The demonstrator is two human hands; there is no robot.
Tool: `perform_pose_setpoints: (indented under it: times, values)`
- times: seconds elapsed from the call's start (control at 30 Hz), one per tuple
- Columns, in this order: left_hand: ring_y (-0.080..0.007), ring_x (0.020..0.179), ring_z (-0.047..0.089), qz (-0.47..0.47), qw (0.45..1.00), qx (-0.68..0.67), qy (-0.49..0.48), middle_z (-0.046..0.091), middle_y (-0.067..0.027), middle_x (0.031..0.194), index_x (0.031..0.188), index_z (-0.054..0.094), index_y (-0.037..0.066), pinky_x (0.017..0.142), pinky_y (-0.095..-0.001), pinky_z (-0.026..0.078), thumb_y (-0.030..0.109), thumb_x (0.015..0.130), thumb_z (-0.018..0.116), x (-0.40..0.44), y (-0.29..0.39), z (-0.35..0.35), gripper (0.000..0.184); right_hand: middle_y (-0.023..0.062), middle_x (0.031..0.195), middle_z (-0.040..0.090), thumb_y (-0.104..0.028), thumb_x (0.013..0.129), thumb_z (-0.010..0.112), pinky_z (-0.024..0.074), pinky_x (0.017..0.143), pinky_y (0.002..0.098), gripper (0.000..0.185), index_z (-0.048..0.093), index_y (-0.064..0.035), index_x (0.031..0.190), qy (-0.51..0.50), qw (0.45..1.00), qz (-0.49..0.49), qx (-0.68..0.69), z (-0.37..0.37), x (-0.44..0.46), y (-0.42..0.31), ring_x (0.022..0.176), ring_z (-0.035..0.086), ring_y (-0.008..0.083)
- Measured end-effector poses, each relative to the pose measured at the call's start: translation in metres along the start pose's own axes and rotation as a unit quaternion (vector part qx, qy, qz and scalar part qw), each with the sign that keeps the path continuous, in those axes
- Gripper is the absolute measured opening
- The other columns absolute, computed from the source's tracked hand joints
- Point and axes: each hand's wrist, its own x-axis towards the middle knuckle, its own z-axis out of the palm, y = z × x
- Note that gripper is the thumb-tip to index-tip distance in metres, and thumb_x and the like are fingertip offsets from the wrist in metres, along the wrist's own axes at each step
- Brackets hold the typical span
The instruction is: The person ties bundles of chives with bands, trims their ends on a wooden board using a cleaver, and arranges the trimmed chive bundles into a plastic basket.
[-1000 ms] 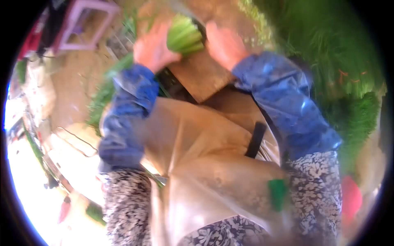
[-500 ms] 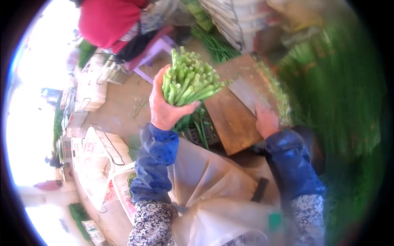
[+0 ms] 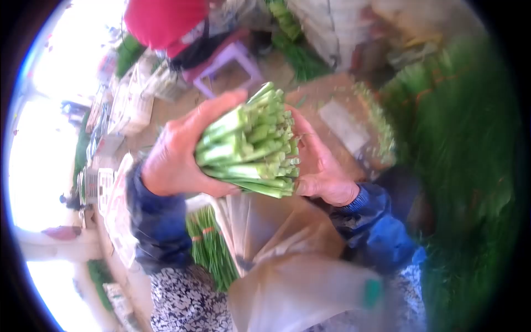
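My left hand (image 3: 180, 146) is wrapped round a thick bunch of green stalks (image 3: 249, 146), held up in front of me with the cut ends pointing right. My right hand (image 3: 321, 160) is at those ends, its palm facing them, fingers stretched and apart from the thumb. The thumb seems to touch the lower edge of the bunch; part of the fingers is hidden behind the stalks. On the wooden cutting board (image 3: 310, 102) beyond lies a knife with a broad pale blade (image 3: 343, 126). Chopped green bits (image 3: 379, 122) line the board's right edge.
Tied green stalks (image 3: 213, 243) lie by my left forearm. A big heap of long greens (image 3: 453, 138) fills the right side. White baskets (image 3: 133, 105) stand at left. A person in a red head covering (image 3: 166, 22) is near a purple stool (image 3: 232, 61).
My right hand has let go of the knife, which stays on the board, and has come to the cut ends. My left hand has lowered the bunch and turned its ends rightward.
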Motion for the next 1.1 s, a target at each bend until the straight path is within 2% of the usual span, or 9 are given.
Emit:
perform_pose_setpoints:
  times: [0.1,0.43,0.57,0.63,0.7,0.77,0.8,0.87,1.1]
  values:
    - [-0.0293,0.123,0.055,-0.133,0.982,-0.135,-0.006,0.050,-0.0196,0.139,0.154,0.015,0.006,0.104,-0.0379,0.043,0.027,0.049,0.094,-0.037,-0.014,0.020,0.133,0.0133,0.137,0.042,-0.013,0.085,0.071,0.0517,0.089,0.0368,0.087,0.017,-0.0073,0.153,0.009,0.993,0.030,0.110,0.011,-0.026,0.033,0.132,0.042,0.0269]
    - [-0.0291,0.121,0.056,-0.382,0.917,-0.071,0.091,0.056,-0.0201,0.130,0.150,0.023,0.000,0.105,-0.0379,0.041,0.022,0.054,0.091,-0.145,-0.048,0.133,0.120,0.0103,0.124,0.051,-0.007,0.091,0.060,0.0515,0.085,0.0321,0.051,0.040,-0.0047,0.139,0.064,0.968,0.239,0.045,-0.031,-0.050,0.072,0.103,0.059,0.0232]
    - [-0.0241,0.113,0.062,-0.346,0.924,-0.133,0.091,0.063,-0.0161,0.122,0.145,0.033,-0.002,0.098,-0.0338,0.047,0.010,0.056,0.085,-0.143,-0.054,0.127,0.104,0.0085,0.106,0.061,-0.006,0.088,0.062,0.0484,0.088,0.0297,0.022,0.062,-0.0001,0.109,0.177,0.927,0.026,-0.330,-0.042,-0.034,0.054,0.100,0.059,0.0200]
    - [-0.0222,0.114,0.060,-0.340,0.921,-0.185,0.051,0.062,-0.0153,0.123,0.145,0.036,-0.002,0.100,-0.0332,0.044,0.010,0.056,0.085,-0.141,-0.055,0.117,0.103,0.0140,0.103,0.061,-0.008,0.087,0.062,0.0483,0.088,0.0335,0.023,0.061,0.0002,0.109,0.012,0.851,-0.220,-0.476,-0.026,-0.031,0.035,0.096,0.061,0.0284]
    - [-0.0206,0.117,0.057,-0.357,0.913,-0.175,-0.093,0.061,-0.0134,0.125,0.146,0.033,-0.003,0.105,-0.0333,0.039,0.010,0.056,0.084,-0.143,-0.067,0.112,0.104,0.0178,0.101,0.060,-0.008,0.087,0.062,0.0482,0.089,0.0370,0.022,0.061,-0.0004,0.108,-0.041,0.853,-0.186,-0.486,-0.057,-0.033,0.055,0.096,0.060,0.0358]
    - [-0.0200,0.123,0.051,-0.378,0.890,-0.243,-0.083,0.059,-0.0124,0.128,0.147,0.031,-0.003,0.109,-0.0333,0.033,0.010,0.055,0.084,-0.134,-0.070,0.113,0.107,0.0173,0.105,0.060,-0.002,0.082,0.060,0.0487,0.087,0.0388,0.021,0.061,-0.0012,0.104,-0.022,0.639,0.312,-0.703,-0.117,-0.027,0.078,0.100,0.059,0.0369]
    - [-0.0197,0.124,0.050,-0.378,0.882,-0.267,-0.091,0.058,-0.0123,0.130,0.148,0.030,-0.003,0.110,-0.0333,0.032,0.009,0.055,0.084,-0.131,-0.071,0.111,0.108,0.0173,0.105,0.060,-0.002,0.082,0.060,0.0487,0.087,0.0388,0.021,0.061,-0.0012,0.104,-0.021,0.642,0.307,-0.702,-0.110,-0.025,0.074,0.100,0.059,0.0369]
    - [-0.0224,0.130,0.045,-0.402,0.866,-0.265,-0.134,0.051,-0.0151,0.137,0.150,0.022,-0.003,0.112,-0.0351,0.030,0.016,0.056,0.086,-0.126,-0.068,0.107,0.115,0.0167,0.105,0.060,0.004,0.076,0.058,0.0492,0.085,0.0406,0.025,0.061,-0.0015,0.100,0.191,0.741,-0.153,-0.626,-0.078,-0.039,0.056,0.097,0.059,0.0365]
    - [-0.0387,0.126,0.046,-0.350,0.934,0.045,0.050,0.047,-0.0235,0.135,0.150,0.019,-0.003,0.105,-0.0447,0.037,0.031,0.049,0.089,-0.145,-0.047,0.158,0.127,0.0138,0.106,0.061,-0.008,0.073,0.067,0.0499,0.083,0.0436,0.023,0.062,-0.0046,0.096,0.020,0.816,-0.222,-0.534,-0.045,-0.043,0.069,0.097,0.060,0.0350]
